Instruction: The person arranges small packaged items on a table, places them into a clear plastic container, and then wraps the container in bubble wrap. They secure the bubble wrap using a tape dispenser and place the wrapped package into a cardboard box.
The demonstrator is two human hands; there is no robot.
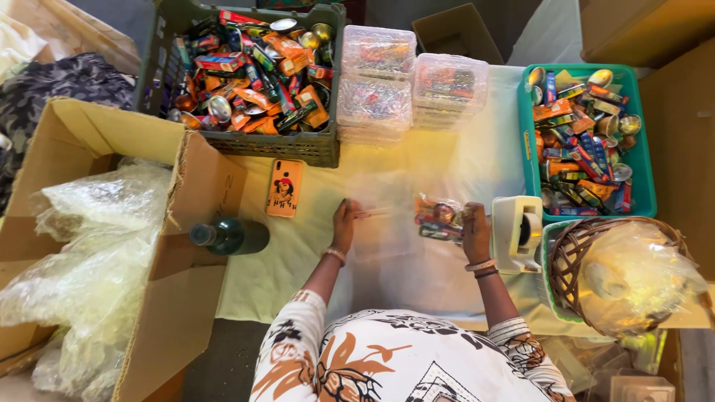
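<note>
White cloth table [417, 268], green crate [313, 149], teal bin [530, 160]

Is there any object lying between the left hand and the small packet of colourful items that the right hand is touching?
Nothing solid shows between them. The left hand rests flat on a clear plastic sheet, which spreads across the cloth to the packet at the right hand.

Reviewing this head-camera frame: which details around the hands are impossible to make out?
- Head view: left hand lies on a clear bag; the bag's edges vanish against the pale cloth.
- Right hand touches a small packet; its contents are too small to identify, and the grip is hidden by the hand's back.
- Stacked clear boxes: contents blurred behind the plastic.
- Woven basket: contents veiled by crinkled plastic.
</note>
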